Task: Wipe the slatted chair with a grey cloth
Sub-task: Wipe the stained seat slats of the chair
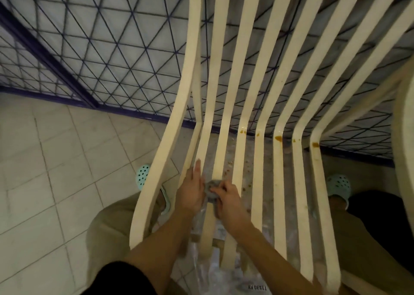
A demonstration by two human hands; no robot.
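Dim, warm, yellowish light falls soft and even, with no hard shadows. Small glints sit on the bends of the chair slats (pixel 279 130) toward 2 o'clock. The whole frame is slightly soft, and wide-angle distortion bows the wire grille (pixel 100 36) at 10 o'clock.

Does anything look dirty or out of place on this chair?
Yes. Orange-brown stains sit at the bend of several slats on the right half of the slatted chair, and brownish specks dot the plastic sheet beneath the seat. The grey cloth, held in the right hand, is further left.
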